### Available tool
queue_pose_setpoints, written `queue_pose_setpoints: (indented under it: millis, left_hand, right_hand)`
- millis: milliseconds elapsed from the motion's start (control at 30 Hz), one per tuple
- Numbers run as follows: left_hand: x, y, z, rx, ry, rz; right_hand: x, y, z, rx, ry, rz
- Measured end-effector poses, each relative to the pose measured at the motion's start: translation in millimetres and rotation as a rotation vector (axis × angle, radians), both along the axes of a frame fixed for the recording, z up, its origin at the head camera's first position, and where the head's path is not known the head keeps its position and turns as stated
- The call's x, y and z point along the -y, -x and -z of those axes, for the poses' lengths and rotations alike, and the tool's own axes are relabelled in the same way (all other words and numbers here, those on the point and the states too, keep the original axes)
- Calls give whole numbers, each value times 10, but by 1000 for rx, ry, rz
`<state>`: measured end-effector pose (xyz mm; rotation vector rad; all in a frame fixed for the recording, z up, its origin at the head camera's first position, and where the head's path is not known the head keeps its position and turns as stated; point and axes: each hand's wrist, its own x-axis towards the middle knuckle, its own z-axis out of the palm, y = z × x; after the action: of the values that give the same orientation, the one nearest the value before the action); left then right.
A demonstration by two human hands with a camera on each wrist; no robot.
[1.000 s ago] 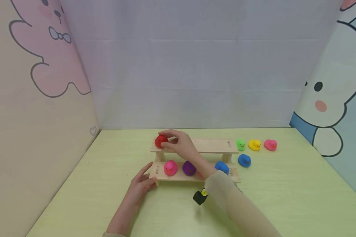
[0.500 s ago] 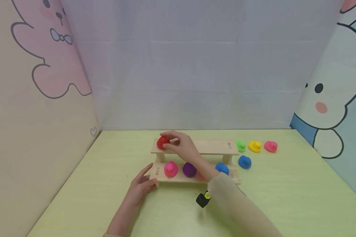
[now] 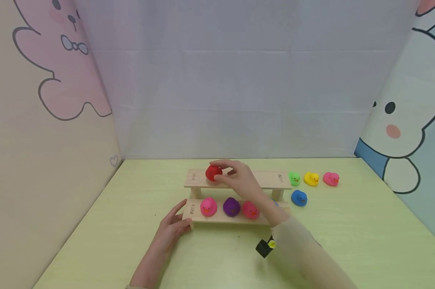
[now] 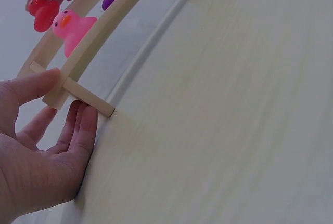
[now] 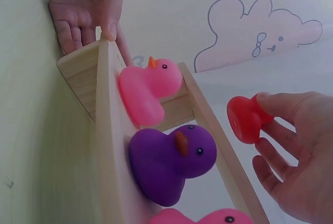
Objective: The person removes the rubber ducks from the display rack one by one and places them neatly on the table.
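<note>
A red rubber duck (image 3: 213,173) is pinched between the thumb and fingers of my right hand (image 3: 240,178), over the left part of the upper board (image 3: 268,180) of a wooden two-tier stand. Its flat underside shows in the right wrist view, off the wood. My left hand (image 3: 174,222) grips the left end of the lower board (image 3: 192,209), thumb in front and fingers around the end and leg. On that board sit a pink duck (image 3: 208,207), a purple duck (image 3: 231,207) and a second pink duck (image 3: 251,210). My right forearm mostly hides a blue duck (image 3: 276,204).
Right of the stand, a green duck (image 3: 294,178), a yellow duck (image 3: 311,179) and a pink duck (image 3: 331,179) stand in a row, with a blue duck (image 3: 299,198) in front. A black wrist camera (image 3: 264,248) hangs under my right wrist. Walls enclose the table.
My right hand has moved right along the upper board with the red duck, away from its left end. The second pink duck has come out from behind my arm. My left hand stays put.
</note>
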<state>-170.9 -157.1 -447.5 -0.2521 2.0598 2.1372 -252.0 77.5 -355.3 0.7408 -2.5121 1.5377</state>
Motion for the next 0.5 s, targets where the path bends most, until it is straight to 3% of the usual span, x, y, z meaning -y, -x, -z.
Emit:
queue_pose_setpoints:
  millis: [500]
  left_hand:
    - [-6, 8, 10, 3, 9, -7]
  right_hand:
    - [-557, -141, -60, -85, 20, 106]
